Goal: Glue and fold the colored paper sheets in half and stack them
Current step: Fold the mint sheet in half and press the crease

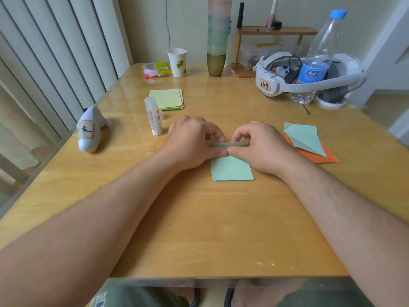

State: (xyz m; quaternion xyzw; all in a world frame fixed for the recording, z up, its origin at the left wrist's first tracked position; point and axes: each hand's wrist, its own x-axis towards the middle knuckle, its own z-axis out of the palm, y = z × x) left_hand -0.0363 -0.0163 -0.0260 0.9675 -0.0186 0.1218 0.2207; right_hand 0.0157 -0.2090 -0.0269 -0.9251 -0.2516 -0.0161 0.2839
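mint-green sheet (231, 168) | orange sheet (327, 157) | pale-yellow stack (166, 98) | blue-capped bottle (321, 52) | leaf-print cup (178, 63)

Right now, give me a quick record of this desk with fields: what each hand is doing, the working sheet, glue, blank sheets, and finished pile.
left hand: pinches far edge of the light green sheet
right hand: pinches the same edge
light green sheet: flat on table, far edge being turned over
glue stick: upright, left of hands, untouched
unfolded stack: yellow on top, behind glue stick
folded pile: green piece on orange, right of hands
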